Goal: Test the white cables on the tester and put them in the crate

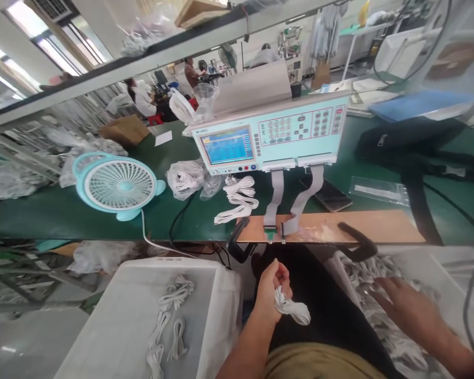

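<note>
My left hand (272, 288) is closed around a white cable bundle (294, 309) above my lap; the looped end hangs out to the right. On the right, my right hand (405, 302) has its fingers spread over a white bin (426, 266) full of white cable bundles (383, 321). Whether its fingertips touch them I cannot tell. At the bench edge lies a wooden board (391, 223), with two grey ribbon cables (275, 197) running from a tester (272, 131) to small connectors (270, 230). More white cable (240, 197) lies coiled on the bench.
Black clamps (239, 239) jut out at the board's edge. A light-blue fan (120, 184) stands on the left. Several cable bundles lie in a white tray (122, 316) at the lower left. A phone (332, 196) and a black bag (403, 142) are on the bench. People sit in the background.
</note>
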`<state>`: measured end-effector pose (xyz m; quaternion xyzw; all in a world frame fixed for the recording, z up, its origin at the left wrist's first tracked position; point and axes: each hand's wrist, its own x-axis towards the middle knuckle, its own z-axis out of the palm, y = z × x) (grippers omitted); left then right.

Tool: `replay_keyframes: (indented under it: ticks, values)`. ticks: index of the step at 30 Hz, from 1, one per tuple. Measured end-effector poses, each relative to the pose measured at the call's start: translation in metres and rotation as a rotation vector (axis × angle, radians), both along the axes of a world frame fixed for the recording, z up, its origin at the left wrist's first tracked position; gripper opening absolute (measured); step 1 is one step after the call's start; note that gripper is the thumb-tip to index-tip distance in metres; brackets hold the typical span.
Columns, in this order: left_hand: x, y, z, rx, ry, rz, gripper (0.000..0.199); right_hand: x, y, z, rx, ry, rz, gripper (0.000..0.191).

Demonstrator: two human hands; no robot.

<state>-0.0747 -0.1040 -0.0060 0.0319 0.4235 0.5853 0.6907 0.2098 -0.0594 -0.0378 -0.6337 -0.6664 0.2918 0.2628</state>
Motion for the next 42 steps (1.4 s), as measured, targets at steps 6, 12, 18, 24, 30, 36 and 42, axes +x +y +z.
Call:
replay_keyframes:
  ticks: [6, 12, 18, 24, 30, 36, 42]
  values:
    - [0.026, 0.013, 0.001, -0.080, 0.006, 0.024, 0.032, -0.094, -0.037, 0.033, -0.004, 0.237, 0.561, 0.019]
    - [0.020, -0.005, 0.014, 0.099, 0.231, 0.110, 0.017, -0.147, -0.032, 0.034, 0.038, 0.392, 0.535, 0.021]
    - [-0.009, -0.016, 0.019, 0.199, 0.669, -0.133, 0.022, -0.161, -0.001, 0.032, -0.042, 0.515, 0.391, 0.024]
    - [-0.037, 0.007, 0.021, 0.000, 0.396, -0.147, 0.019, -0.184, 0.015, 0.031, -0.071, 0.587, 0.277, 0.026]
    - [-0.039, 0.015, 0.013, 0.004, 0.293, -0.040, 0.032, -0.191, 0.022, 0.031, -0.117, 0.628, 0.225, 0.028]
    - [-0.039, 0.014, 0.004, 0.082, 0.465, -0.022, 0.030, -0.191, 0.022, 0.040, -0.152, 0.674, 0.243, 0.028]
    - [-0.052, 0.018, 0.007, 0.229, 0.697, -0.239, 0.031, -0.200, 0.022, 0.046, -0.428, 0.927, 0.121, 0.036]
